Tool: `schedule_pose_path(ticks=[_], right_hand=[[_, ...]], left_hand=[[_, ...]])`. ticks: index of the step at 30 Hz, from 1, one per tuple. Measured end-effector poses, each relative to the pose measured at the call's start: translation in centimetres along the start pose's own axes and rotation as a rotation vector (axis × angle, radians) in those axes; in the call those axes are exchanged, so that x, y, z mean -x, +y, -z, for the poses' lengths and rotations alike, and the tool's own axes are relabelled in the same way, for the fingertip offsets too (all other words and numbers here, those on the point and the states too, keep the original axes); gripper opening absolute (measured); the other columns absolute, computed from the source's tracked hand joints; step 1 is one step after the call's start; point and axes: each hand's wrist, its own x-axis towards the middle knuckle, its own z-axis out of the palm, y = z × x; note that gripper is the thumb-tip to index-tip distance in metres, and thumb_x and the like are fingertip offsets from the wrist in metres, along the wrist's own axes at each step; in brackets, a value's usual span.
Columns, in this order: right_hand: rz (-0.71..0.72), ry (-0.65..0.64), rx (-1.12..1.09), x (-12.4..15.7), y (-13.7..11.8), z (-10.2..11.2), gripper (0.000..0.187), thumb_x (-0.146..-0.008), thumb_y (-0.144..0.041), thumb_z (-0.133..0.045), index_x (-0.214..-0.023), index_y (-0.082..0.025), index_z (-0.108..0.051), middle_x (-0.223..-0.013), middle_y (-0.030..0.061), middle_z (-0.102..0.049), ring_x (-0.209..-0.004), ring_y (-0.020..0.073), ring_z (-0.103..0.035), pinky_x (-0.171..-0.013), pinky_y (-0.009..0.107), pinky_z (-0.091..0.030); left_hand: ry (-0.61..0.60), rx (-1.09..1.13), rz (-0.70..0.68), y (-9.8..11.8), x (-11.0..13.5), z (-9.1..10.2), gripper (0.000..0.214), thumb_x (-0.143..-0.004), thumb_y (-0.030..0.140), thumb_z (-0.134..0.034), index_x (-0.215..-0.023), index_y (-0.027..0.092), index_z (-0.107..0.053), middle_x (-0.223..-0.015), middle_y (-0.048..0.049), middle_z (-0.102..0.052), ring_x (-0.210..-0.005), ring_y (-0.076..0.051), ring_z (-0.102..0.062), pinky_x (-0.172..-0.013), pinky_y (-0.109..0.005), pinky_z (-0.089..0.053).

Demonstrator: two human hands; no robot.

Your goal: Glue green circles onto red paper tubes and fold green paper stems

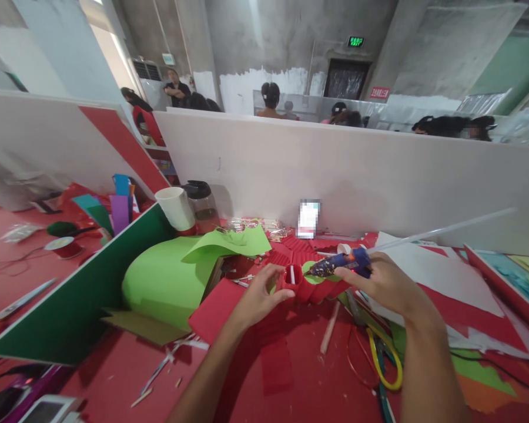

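Between the thumb and fingers of my left hand (264,296) is a small red paper tube (296,288) with a white strip showing inside its opening. My right hand (390,285) grips a dark blue hot glue gun (330,265), its nozzle pointing left, close to the tube's right side. A long clear glue stick (449,229) juts from the back of the gun. Pleated red paper (320,291) and a light green paper piece (311,271) lie beside the tube, partly hidden by the gun. Whether the nozzle touches the paper I cannot tell.
Left of my hands are a rolled green sheet (163,279), a dark green divider board (92,294), a white mug (176,208) and a dark-lidded jar (201,202). Yellow-handled scissors (397,376) lie below my right hand. A phone (308,220) leans against the white partition (379,176).
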Motion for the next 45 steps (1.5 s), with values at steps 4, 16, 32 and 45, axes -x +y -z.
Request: schedule_pose_path(ticks=[4,16,32,45], right_hand=[[0.019,-0.051,-0.009,0.1,-0.1,0.2,0.034,-0.085,-0.053,-0.057,-0.08,-0.024,-0.074,-0.075,0.0013,-0.072,-0.071,0.0199,-0.063,-0.068,0.029,-0.047],[0.016,-0.01,-0.007,0.1,-0.9,0.2,0.035,-0.084,-0.053,-0.057,-0.077,-0.024,-0.074,-0.073,0.0015,-0.071,-0.069,0.0194,-0.062,-0.065,0.028,-0.046],[0.027,-0.053,0.04,0.3,-1.4,0.1,0.038,-0.086,-0.055,-0.055,-0.073,-0.024,-0.073,-0.069,0.0013,-0.069,-0.067,0.0195,-0.06,-0.064,0.029,-0.045],[0.018,-0.051,0.068,0.3,-1.6,0.0,0.037,-0.085,-0.055,-0.056,-0.072,-0.024,-0.072,-0.068,0.0004,-0.068,-0.065,0.0193,-0.061,-0.063,0.03,-0.045]], left_hand=[[0.001,0.014,0.02,-0.1,0.0,0.0,0.042,-0.075,0.039,-0.072,-0.109,0.019,-0.06,-0.108,-0.0066,-0.063,-0.1,-0.023,-0.057,-0.09,-0.033,-0.043],[0.002,0.006,0.002,0.1,0.0,0.0,0.041,-0.076,0.04,-0.072,-0.109,0.018,-0.062,-0.108,-0.0069,-0.065,-0.1,-0.023,-0.057,-0.09,-0.033,-0.043],[0.001,-0.015,0.014,0.1,0.0,0.1,0.043,-0.075,0.042,-0.072,-0.109,0.019,-0.06,-0.109,-0.0071,-0.065,-0.099,-0.024,-0.058,-0.09,-0.034,-0.044],[0.016,-0.002,0.005,0.4,0.1,0.1,0.04,-0.075,0.038,-0.072,-0.108,0.019,-0.061,-0.107,-0.0061,-0.065,-0.099,-0.023,-0.058,-0.09,-0.034,-0.044]])
